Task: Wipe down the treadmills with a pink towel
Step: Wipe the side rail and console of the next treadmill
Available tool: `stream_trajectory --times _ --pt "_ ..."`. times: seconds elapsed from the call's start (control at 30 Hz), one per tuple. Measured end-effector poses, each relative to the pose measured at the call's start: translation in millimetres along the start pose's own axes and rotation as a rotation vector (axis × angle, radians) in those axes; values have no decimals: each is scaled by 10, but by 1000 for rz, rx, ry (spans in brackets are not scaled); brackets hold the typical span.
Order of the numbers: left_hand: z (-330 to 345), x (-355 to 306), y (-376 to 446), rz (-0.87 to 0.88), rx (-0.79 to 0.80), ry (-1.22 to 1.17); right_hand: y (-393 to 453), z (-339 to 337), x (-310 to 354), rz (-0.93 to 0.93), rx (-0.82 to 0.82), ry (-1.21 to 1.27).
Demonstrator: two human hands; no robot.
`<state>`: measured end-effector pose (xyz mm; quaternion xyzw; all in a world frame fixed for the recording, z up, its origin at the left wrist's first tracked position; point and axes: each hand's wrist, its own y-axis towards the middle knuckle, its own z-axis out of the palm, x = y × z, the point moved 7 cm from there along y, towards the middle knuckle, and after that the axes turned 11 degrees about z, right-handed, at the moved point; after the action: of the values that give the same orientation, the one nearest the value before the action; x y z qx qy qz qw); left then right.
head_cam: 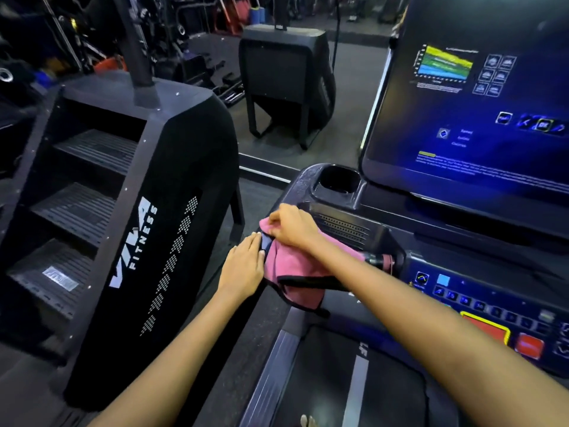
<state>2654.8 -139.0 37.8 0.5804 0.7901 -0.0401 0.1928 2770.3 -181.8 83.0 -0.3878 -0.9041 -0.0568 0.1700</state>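
A pink towel [295, 272] with a dark hem lies bunched over the left end of the treadmill console [345, 195], beside the left handrail. My right hand [292, 226] lies on top of the towel with its fingers curled, pinching the cloth near the console's left edge. My left hand [244, 266] rests flat with straight fingers against the handrail end, touching the towel's left side. The treadmill's lit screen [480, 97] stands to the right, and its belt [354, 380] runs below my arms.
A black stair-climber machine [147, 211] with grooved steps stands close on the left. A cup holder [337, 180] sits in the console top. Coloured buttons [492, 331] fill the control panel at right. A mirror ahead reflects gym equipment [286, 81].
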Motion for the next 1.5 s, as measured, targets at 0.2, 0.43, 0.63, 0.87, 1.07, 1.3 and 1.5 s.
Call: stream_trajectory --times 0.2,0.43,0.63,0.87,1.07,1.3,1.5 --pt "-41 -71 93 -3 -45 -28 264 -153 -214 156 -63 35" --pt "30 -12 134 -28 -12 -44 79 -33 -117 -56 63 -69" --pt "-19 -33 76 -69 -45 -99 279 -214 -329 111 -92 -34" --pt "-78 -47 70 -77 -71 -171 95 8 -87 -113 103 -50" --pt "-101 -89 37 -87 -55 -169 202 -156 -284 -55 62 15" --pt "-208 -100 5 -139 -160 -254 34 29 74 -184 99 -66" --pt "-249 -65 -33 -174 -229 -338 -335 0 -8 -304 263 -143"
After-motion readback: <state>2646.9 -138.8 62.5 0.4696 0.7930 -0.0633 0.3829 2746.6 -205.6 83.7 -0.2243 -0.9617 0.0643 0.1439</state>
